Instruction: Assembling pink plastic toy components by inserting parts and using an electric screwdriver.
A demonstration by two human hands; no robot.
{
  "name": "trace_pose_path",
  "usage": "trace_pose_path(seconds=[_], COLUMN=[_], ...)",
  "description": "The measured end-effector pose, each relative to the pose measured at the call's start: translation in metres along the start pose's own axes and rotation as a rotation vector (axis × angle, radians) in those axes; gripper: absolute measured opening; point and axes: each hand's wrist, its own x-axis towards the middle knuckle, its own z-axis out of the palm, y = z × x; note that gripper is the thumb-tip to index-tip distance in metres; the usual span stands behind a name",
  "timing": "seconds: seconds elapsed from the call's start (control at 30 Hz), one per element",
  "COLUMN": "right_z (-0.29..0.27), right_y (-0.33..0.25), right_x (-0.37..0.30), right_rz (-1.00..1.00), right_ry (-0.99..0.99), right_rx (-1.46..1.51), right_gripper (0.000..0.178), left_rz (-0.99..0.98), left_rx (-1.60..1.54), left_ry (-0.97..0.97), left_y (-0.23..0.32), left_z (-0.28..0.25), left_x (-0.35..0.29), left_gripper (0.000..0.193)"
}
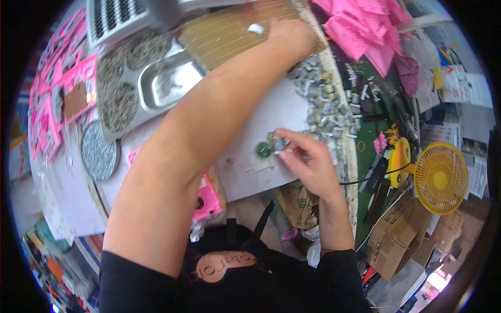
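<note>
My right hand (312,164) pinches a small grey cylindrical part (278,144), like a tiny motor, between thumb and fingertips. Touching or just beside that part is a small round green piece (263,150), above the white tabletop (242,180). My left arm reaches far across the table. At its end my left hand (295,37) is over the right edge of a brown cardboard sheet (224,36); its fingers are mostly hidden and blurred. A small white piece (255,28) lies on the cardboard close to it. Several similar grey parts (319,99) are heaped between my hands.
A steel compartment tray (148,107) of small metal pieces and a round dish (99,151) stand left. Pink plastic frames (57,94) pile beyond them. Pink bags (365,28) lie at the far right. A yellow fan (441,177) and a cardboard box (391,237) are right.
</note>
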Motion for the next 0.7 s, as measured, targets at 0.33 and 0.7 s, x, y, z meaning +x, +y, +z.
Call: trace_pose_path(seconds=[0.33,0.7], right_z=[-0.005,-0.015], right_y=[-0.009,-0.008], right_x=[-0.007,-0.01], right_rz=[-0.044,-0.146], right_ry=[-0.055,0.037], right_rx=[0.035,0.126], right_gripper=[0.043,0.045], left_rz=[0.055,0.025], left_rx=[-0.075,0.001], left_ry=[-0.085,-0.1], left_y=[-0.03,-0.019], left_z=[-0.007,-0.011], left_x=[0.004,0.006], left_gripper=[0.022,0.018])
